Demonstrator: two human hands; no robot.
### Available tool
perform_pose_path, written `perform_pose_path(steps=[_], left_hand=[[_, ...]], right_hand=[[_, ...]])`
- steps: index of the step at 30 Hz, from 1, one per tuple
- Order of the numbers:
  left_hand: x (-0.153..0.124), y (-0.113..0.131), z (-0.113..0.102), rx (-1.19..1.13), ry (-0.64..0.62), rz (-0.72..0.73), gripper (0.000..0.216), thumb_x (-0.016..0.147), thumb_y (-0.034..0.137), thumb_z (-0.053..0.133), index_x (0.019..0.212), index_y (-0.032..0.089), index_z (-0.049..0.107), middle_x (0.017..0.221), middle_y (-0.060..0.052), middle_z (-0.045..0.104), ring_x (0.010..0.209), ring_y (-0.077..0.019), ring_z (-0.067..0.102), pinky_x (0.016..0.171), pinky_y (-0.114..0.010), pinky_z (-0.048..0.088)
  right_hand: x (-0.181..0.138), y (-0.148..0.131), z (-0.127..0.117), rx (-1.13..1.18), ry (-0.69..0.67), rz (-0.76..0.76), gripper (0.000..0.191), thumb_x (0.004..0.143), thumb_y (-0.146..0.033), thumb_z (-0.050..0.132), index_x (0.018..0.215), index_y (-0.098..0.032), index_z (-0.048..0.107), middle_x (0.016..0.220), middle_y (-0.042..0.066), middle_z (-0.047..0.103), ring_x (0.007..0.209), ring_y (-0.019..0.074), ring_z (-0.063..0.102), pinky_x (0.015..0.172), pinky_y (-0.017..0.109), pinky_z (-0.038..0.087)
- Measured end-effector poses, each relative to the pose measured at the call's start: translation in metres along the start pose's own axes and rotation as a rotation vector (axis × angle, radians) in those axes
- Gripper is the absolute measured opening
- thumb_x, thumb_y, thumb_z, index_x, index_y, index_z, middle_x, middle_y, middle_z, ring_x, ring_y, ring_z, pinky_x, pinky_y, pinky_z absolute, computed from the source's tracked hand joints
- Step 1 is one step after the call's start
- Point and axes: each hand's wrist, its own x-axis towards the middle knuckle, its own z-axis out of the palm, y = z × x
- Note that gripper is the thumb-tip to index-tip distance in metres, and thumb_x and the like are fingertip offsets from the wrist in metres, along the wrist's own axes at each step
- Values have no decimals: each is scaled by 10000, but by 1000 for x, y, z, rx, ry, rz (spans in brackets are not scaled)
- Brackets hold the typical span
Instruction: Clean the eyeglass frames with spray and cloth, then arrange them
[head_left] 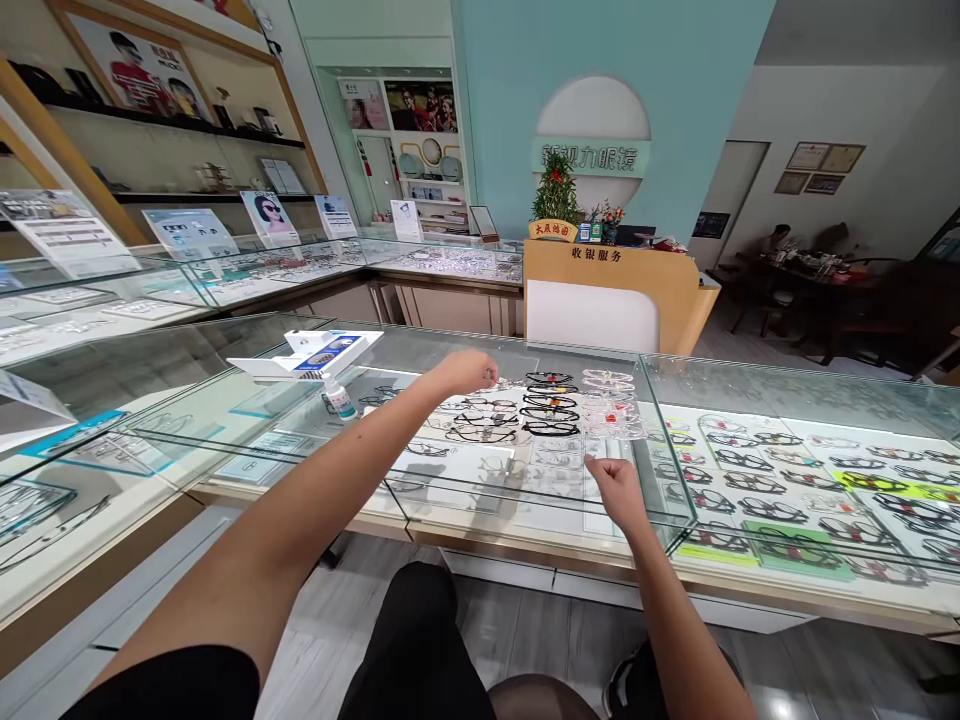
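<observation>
Across the glass counter top [450,345], your left hand [466,372] reached to the far left end of the rows of spectacle frames laid out there, fingers pressed together on what looked like a thin pale-rimmed frame [504,383]; I could not tell if you truly pinched it. Your right hand [616,488] rested nearer, curled into a loose fist and holding nothing, just near the clear plastic frames [609,400]. Black-rimmed frames [550,405] lay between. You seemed mid-way through arranging the rows; the next move called for a light, level grip. A small white dropper bottle [340,398] stood well left.
</observation>
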Motion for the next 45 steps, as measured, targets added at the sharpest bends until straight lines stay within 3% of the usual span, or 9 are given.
perform_pose_path(steps=[6, 13, 21, 26, 31, 35, 40, 45], left_hand=[[41, -17, 32, 92, -79, -7, 233, 783, 341, 687, 944, 246, 828, 1054, -94, 803, 990, -257, 692, 860, -303, 506], [61, -27, 53, 139, -118, -2, 273, 784, 363, 691, 970, 219, 830, 1060, -138, 796, 1034, -276, 691, 920, -326, 520], [70, -35, 53, 139, -129, -22, 252, 762, 303, 710, 968, 231, 836, 1092, -136, 794, 1046, -300, 706, 937, -356, 520], [81, -41, 54, 98, -63, -116, 326, 784, 352, 702, 1043, 202, 832, 1100, -165, 791, 1067, -309, 701, 936, -353, 520], [86, -42, 66, -4, -21, -153, 252, 771, 408, 735, 907, 215, 823, 1058, -146, 799, 1029, -293, 710, 922, -350, 524], [83, -44, 69, -124, 80, -205, 209, 750, 406, 748, 836, 225, 809, 999, -140, 797, 1029, -313, 705, 912, -367, 513], [71, -50, 51, -357, 257, -278, 185, 706, 401, 783, 765, 226, 802, 850, -114, 756, 946, -328, 700, 852, -371, 487], [42, -35, 29, -721, 398, -222, 424, 698, 598, 800, 827, 194, 809, 871, -96, 769, 903, -281, 681, 818, -351, 496]], right_hand=[[1, 4, 1, 5, -29, 0, 675, 911, -695, 597, 615, -257, 178, 619, -46, 134, 627, 128, 132, 549, 303, 328], [3, 6, 1, 44, -47, 21, 674, 930, -658, 610, 623, -253, 167, 622, -57, 125, 626, 124, 123, 624, 311, 403], [3, 6, 2, 45, -48, 34, 613, 967, -566, 581, 627, -256, 176, 637, -48, 129, 642, 128, 118, 578, 312, 205], [3, 4, 2, 52, -50, 48, 595, 971, -526, 580, 622, -255, 181, 644, -48, 128, 651, 129, 115, 592, 315, 196], [6, 6, 2, 57, -29, 48, 589, 959, -520, 591, 632, -252, 181, 647, -50, 138, 650, 126, 131, 602, 305, 213], [8, 7, 1, 73, 15, 38, 579, 933, -540, 603, 630, -251, 203, 645, -49, 152, 645, 126, 147, 588, 299, 209], [9, 6, 1, 85, 54, 28, 580, 923, -551, 590, 613, -255, 199, 624, -52, 152, 627, 120, 147, 594, 304, 237], [7, 7, 1, 85, 54, 44, 588, 939, -586, 564, 608, -261, 202, 602, -54, 162, 605, 118, 142, 570, 311, 207]])
